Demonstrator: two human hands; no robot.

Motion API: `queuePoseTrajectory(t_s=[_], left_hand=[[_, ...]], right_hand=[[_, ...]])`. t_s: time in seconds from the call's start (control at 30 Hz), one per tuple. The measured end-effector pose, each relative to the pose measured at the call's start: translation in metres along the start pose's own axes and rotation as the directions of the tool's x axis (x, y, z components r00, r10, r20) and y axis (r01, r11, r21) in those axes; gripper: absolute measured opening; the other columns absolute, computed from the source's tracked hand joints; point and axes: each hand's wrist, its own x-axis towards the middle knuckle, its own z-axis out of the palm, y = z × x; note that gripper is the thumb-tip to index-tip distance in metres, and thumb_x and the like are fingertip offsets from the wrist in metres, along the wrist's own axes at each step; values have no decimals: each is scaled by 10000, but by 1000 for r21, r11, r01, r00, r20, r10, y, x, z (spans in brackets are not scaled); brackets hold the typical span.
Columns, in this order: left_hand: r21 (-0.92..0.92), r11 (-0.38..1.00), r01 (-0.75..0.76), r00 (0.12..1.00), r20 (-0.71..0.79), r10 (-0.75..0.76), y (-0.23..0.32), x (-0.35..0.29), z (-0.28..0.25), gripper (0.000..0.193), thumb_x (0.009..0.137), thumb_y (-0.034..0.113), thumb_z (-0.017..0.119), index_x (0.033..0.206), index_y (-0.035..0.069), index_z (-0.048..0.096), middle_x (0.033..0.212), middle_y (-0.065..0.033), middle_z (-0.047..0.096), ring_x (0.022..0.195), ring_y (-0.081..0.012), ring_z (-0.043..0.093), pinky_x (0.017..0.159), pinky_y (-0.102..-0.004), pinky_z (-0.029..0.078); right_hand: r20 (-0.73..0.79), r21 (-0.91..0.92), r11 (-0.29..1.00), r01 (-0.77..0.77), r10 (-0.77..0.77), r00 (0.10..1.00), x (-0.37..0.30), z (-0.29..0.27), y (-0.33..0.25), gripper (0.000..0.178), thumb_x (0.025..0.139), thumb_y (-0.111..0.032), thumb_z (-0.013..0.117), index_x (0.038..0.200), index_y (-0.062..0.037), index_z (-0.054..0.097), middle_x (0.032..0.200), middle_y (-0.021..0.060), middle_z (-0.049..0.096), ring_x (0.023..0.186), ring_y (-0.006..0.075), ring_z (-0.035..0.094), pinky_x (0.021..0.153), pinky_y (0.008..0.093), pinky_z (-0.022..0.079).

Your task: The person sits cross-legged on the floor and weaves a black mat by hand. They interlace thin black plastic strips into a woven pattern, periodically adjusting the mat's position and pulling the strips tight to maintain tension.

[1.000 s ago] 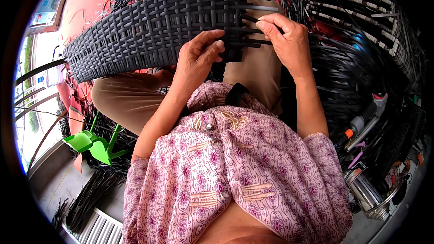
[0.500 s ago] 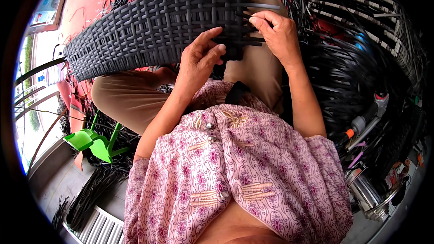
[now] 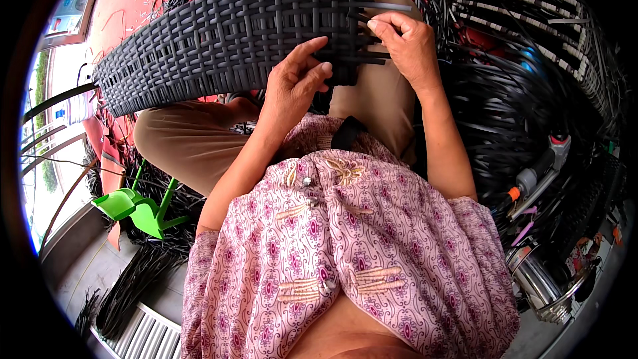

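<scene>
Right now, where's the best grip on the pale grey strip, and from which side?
Probably pinch the pale grey strip at its free end, coming from the right: it juts past the right edge of the woven panel, just above the right hand in the view, its tip uncovered.

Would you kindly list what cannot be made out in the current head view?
- Head view: underside of the woven black panel, turned away.
- Head view: black strip inside the right hand, covered by the fingers.
- Head view: the rest of the white slatted object, hidden by the shirt and cut off below.
</scene>
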Motion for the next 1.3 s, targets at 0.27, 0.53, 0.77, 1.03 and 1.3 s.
queuePoseTrajectory(t_s=[0.27,0.53,0.77,1.03,1.3], left_hand=[[0,1000,-4,1000,-5,4,0,0,0,433,993,77,657,1415,26,574,878,-26,669,755,-66,616,691,-223,537],[50,998,-28,999,20,27,3,1,-1,464,1005,83,638,1457,39,539,887,-24,666,753,-67,616,699,-221,532],[194,981,19,998,51,-29,25,21,2,494,1028,134,617,1498,44,496,865,-42,685,700,-70,607,661,-228,533],[-37,987,157,986,70,-154,39,24,7,599,1009,215,651,1520,-10,434,872,-77,715,668,-94,616,635,-237,526],[-114,968,224,969,136,-208,37,26,3,684,997,240,671,1554,-10,363,835,-96,710,619,-106,606,610,-243,513]], right_hand=[[-9,62,998,-26,27,1000,2,-1,6,199,931,-193,738,987,-5,776,727,-22,675,649,53,588,617,225,506],[42,-93,995,46,-43,998,1,-6,-7,187,936,-193,729,986,-16,763,741,28,711,646,76,610,619,266,514],[19,-231,962,148,-147,989,3,2,-16,174,910,-200,743,933,-27,749,747,97,729,630,170,680,614,320,522],[-10,-330,933,147,-159,987,-2,9,-25,149,887,-175,746,826,-46,704,657,104,662,560,254,645,564,358,501],[-42,-453,880,142,-179,983,-7,13,-41,151,879,-177,708,778,-72,668,670,120,662,625,350,664,571,419,511]])
